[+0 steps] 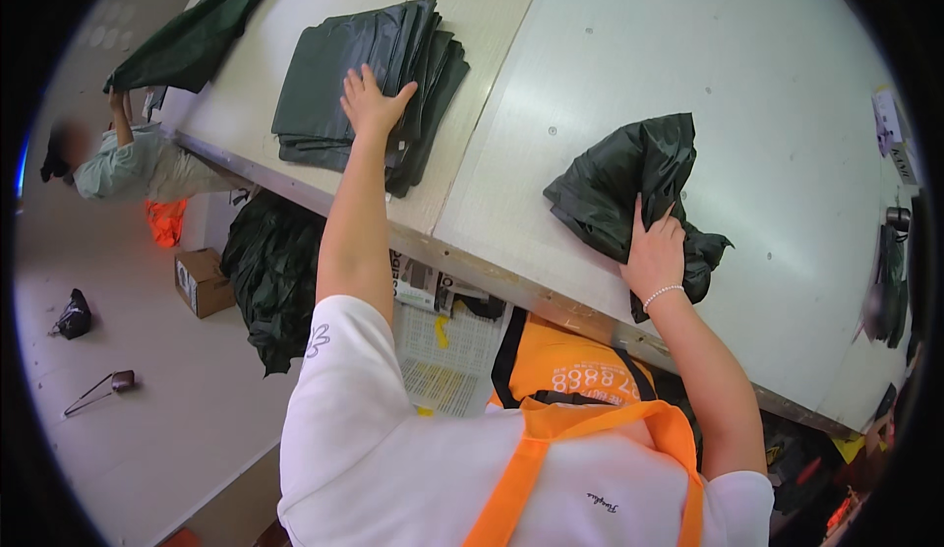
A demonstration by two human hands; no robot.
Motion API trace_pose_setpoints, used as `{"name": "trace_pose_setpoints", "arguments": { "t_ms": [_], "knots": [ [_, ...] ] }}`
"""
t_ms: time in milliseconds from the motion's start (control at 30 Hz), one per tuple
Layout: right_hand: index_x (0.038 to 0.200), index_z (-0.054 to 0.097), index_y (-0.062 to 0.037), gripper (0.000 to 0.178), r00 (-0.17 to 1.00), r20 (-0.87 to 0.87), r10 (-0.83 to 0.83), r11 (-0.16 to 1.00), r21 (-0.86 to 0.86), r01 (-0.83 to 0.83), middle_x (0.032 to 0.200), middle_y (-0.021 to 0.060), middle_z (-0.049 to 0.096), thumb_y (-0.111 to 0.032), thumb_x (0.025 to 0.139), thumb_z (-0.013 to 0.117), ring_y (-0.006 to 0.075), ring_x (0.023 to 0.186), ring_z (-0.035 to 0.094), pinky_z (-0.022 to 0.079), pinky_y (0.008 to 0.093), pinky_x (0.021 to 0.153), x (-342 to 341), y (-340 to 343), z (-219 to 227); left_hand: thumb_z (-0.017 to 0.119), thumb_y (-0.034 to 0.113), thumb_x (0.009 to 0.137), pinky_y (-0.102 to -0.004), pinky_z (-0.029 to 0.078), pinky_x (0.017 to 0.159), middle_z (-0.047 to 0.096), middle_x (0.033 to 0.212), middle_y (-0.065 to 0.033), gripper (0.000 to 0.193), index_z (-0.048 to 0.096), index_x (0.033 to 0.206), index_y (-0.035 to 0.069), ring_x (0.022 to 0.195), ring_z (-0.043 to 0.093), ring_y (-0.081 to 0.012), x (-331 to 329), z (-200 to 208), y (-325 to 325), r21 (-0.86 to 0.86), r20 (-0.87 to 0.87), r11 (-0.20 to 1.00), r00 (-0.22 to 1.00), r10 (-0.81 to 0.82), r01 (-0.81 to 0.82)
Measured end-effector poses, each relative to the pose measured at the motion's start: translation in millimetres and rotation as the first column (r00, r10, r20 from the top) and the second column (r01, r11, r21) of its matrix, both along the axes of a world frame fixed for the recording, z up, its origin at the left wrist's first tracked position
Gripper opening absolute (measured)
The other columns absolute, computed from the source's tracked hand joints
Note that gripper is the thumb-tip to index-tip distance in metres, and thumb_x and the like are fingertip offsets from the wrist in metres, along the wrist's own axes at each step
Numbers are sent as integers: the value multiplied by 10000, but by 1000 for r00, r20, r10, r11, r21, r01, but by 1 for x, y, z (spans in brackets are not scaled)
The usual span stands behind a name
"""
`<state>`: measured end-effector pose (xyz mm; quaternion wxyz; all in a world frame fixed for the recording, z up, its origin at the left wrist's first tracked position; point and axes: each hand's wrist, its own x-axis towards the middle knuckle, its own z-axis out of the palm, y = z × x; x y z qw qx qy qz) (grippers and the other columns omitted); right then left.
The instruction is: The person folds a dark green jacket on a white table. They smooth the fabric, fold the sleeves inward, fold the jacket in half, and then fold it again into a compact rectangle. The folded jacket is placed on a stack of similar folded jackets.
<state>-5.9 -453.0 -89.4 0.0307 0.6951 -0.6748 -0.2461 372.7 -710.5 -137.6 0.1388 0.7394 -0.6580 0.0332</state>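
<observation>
My left hand (pixel 372 104) lies with spread fingers on a stack of folded dark green fabric pieces (pixel 329 75), whose right-hand edges fan out unevenly. Farther right, my right hand (pixel 654 252) is on a crumpled dark green piece of thin, shiny fabric (pixel 619 178) bunched up on the table. Its index finger points up along the folds, while other fingers bend into the cloth. Part of the fabric hangs past the wrist side, and the thumb is partly hidden.
The pale worktable (pixel 777 203) has a seam between two boards. At the far left a person (pixel 118 163) holds up a dark green cloth (pixel 202 40). Below the table edge are a heap of dark fabric (pixel 270 272), a cardboard box (pixel 204 281) and an orange bag (pixel 565 355).
</observation>
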Motion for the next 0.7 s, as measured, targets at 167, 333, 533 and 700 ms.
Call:
{"name": "trace_pose_setpoints", "arguments": {
  "t_ms": [167,333,533,700],
  "knots": [
    [1441,259,-79,955,985,172,-17,1000,-11,19,1275,330,406,-315,644,730,338,998,494,402,374,875,-5,-1,7,613,505,774,-490,253,1065,320,1430,-237,846,321,1393,9,1318,312,-375,-29,-27,18,68,-9,996,999,-51,52],
    [1413,350,-150,862,909,406,-90,995,69,68,1149,269,490,-379,666,713,350,1049,514,434,374,886,-55,-2,45,542,89,756,-446,399,862,477,1291,-165,478,510,1231,51,1112,477,-323,-151,-14,139,-49,-24,912,912,-408,407],
    [1250,532,-108,640,714,649,-262,915,-69,398,1073,241,543,-415,714,699,394,946,572,473,424,836,-158,85,84,651,205,749,-446,422,905,404,1362,-215,471,560,1190,67,1146,473,-360,-285,-9,294,64,-400,671,635,-661,739],
    [1114,600,-44,509,498,781,-378,785,-15,620,1088,214,576,-331,714,730,400,1001,554,457,426,854,-191,162,97,630,93,780,-387,500,775,525,1099,-99,352,570,1124,58,953,544,-304,-329,-27,283,-45,-516,684,570,-640,728]
  ]
}}
